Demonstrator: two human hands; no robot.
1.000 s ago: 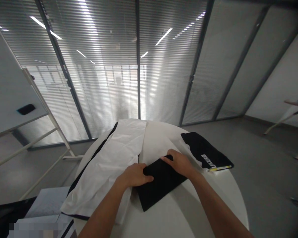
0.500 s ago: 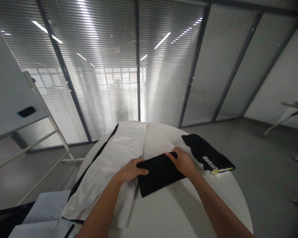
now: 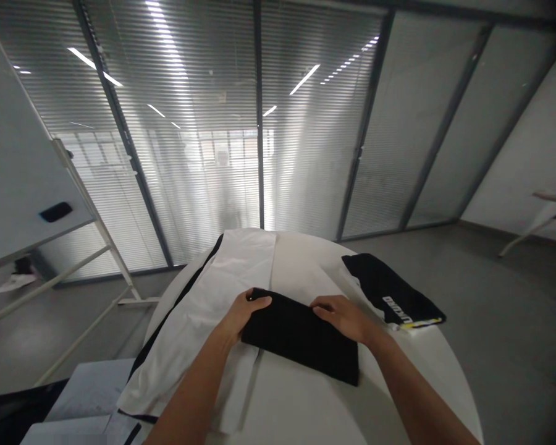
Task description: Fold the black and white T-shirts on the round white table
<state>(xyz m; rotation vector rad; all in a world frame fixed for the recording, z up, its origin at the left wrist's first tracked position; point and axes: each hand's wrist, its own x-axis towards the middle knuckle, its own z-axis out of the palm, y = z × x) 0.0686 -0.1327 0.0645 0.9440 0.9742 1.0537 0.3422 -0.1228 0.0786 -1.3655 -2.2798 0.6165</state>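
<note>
Two hands gripped one black piece above the round table.
The left hand was clamped on the upper left corner of the black piece, thumb on its face; the right hand, set apart from it, pinched the upper edge, probably so that the piece hung steady with its front uncovered. It was tilted, over the middle of the table; whether it touched the top could not be told. One white cloth, dark along its far left border, lay spread on the left, and one lettered bundle on the right, perhaps so placed to leave working room between. One whiteboard bore one dark pad.
</note>
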